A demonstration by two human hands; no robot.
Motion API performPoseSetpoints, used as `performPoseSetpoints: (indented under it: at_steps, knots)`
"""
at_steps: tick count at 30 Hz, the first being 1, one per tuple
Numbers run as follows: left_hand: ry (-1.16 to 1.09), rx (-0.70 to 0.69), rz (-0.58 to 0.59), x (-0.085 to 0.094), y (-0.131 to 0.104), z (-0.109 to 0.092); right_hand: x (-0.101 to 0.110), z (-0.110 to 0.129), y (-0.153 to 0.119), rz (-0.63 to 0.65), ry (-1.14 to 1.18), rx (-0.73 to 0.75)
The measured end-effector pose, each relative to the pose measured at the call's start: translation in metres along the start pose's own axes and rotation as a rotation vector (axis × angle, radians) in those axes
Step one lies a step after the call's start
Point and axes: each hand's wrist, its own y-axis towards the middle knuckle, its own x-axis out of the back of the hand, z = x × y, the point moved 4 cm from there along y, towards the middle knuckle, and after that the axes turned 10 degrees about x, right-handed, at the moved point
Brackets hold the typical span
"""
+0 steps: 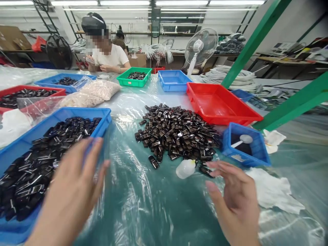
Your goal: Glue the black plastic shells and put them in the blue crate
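My left hand [74, 184] is over the right edge of a large blue tray [106, 119], its fingers apart and nothing in them. Glossy black plastic pieces [33, 164] fill that tray. At the right, my right hand [234, 198] is raised with thumb and fingers spread, nothing between them. Close to its fingertips lies one black piece [205, 171], beside a small translucent squeeze bottle [186, 168] with a yellowish tip. Behind the bottle spreads a heap of similar black pieces [174, 133]; a single piece [153, 162] rests at its front edge.
Right of the heap stands a small blue bin [243, 160] with a white scoop [246, 139], near crumpled white cloth [276, 189]. A red tray [217, 102] and green posts [292, 99] are behind. Across the table, a person [110, 54] sits near a green tray [134, 82].
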Motion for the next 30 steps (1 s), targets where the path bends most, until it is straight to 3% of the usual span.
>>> performPoseSetpoints:
  at_steps: [1,3,6,9,12,17,21,30]
  knots:
    - [0.037,-0.039,0.046,-0.015,-0.002,-0.01,-0.004,-0.008,-0.001,0.072,-0.014,-0.053]
    - [-0.084,-0.049,0.283,-0.052,-0.004,-0.029,-0.015,-0.022,-0.007,0.246,-0.015,-0.179]
    - [-0.144,0.015,0.336,-0.091,0.005,-0.044,-0.027,-0.032,-0.016,0.408,-0.005,-0.326]
    - [-0.254,0.056,0.344,-0.11,0.019,-0.048,-0.029,-0.032,-0.019,0.43,-0.027,-0.371]
    - [-0.438,0.076,0.421,-0.112,0.021,-0.051,-0.027,-0.032,-0.017,0.406,-0.03,-0.388]
    - [-0.694,0.187,0.586,-0.102,0.002,-0.052,-0.021,-0.033,-0.02,0.358,0.004,-0.416]
    - [-0.742,0.288,0.654,-0.094,-0.009,-0.046,-0.02,-0.03,-0.023,0.399,-0.014,-0.367]
    - [-0.748,0.321,0.715,-0.094,-0.017,-0.033,-0.024,-0.024,-0.024,0.511,-0.101,-0.206]
